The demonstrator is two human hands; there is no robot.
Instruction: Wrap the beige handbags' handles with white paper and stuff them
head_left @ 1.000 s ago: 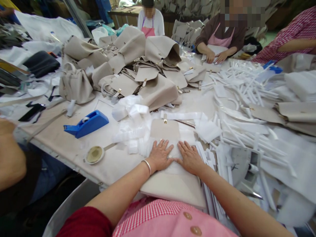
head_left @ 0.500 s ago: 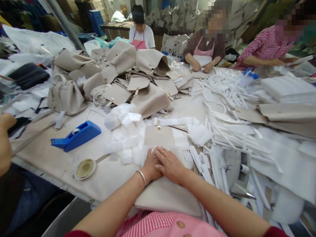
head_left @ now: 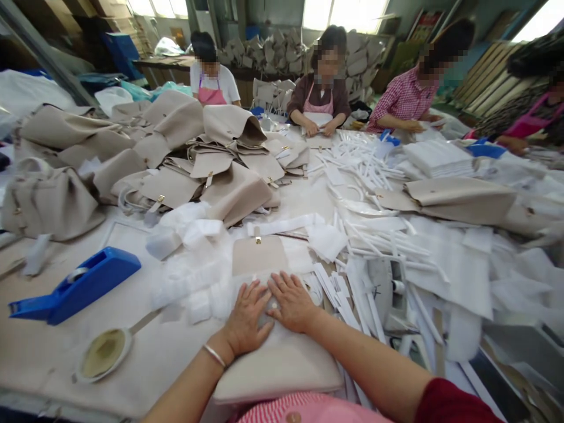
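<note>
Rests the left hand [head_left: 247,320] and the right hand [head_left: 291,302] palms down, close together, with fingers nearly straight and slightly spread, grasping nothing, on a flat beige leather-like bag [head_left: 277,370] at the beige worktop's [head_left: 44,352] near edge. Has a beige rectangular flap [head_left: 259,257] with a gold-coloured clasp [head_left: 258,239] just beyond the fingertips; to the left, a blue plastic tape dispenser [head_left: 94,279] and, closer to that edge, a round whitish tape roll [head_left: 104,354].
</note>
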